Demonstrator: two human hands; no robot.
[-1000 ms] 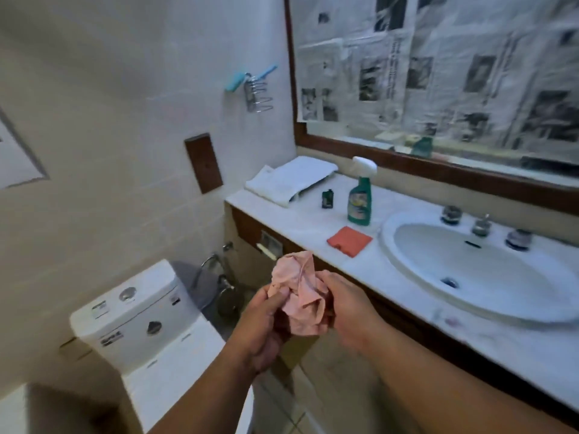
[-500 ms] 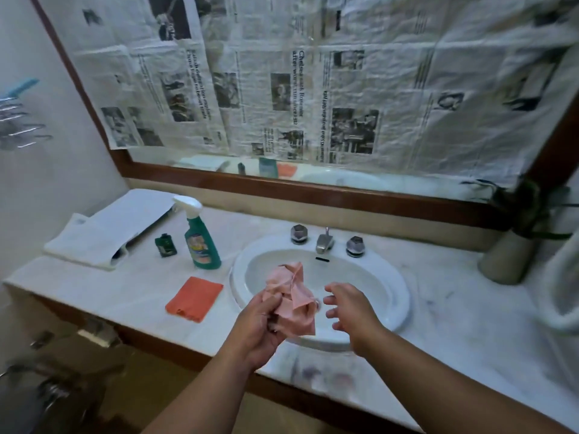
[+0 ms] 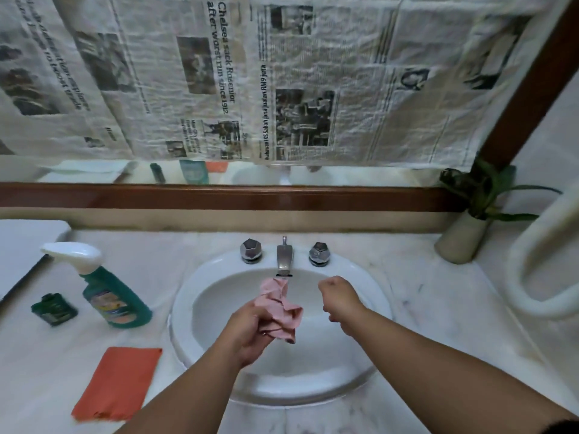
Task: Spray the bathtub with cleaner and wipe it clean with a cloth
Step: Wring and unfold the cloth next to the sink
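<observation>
My left hand [image 3: 247, 330] grips a crumpled pink cloth [image 3: 279, 308] over the white sink basin [image 3: 219, 277], just below the metal faucet spout [image 3: 284, 256]. My right hand [image 3: 336, 297] hovers to the right of the cloth, fingers curled, holding nothing. A green spray bottle of cleaner [image 3: 109, 292] with a white trigger head stands on the counter left of the sink. No bathtub is in view.
An orange cloth [image 3: 117, 382] lies flat on the marble counter [image 3: 438, 324] at the front left. A small dark green bottle [image 3: 54, 309] lies beside the sprayer. Two tap knobs flank the spout. A potted plant [image 3: 463, 236] stands at the right; newspaper covers the mirror.
The view swung from the toilet side to face the sink. My right hand let go of the pink cloth and moved right; my left hand carried the cloth under the faucet.
</observation>
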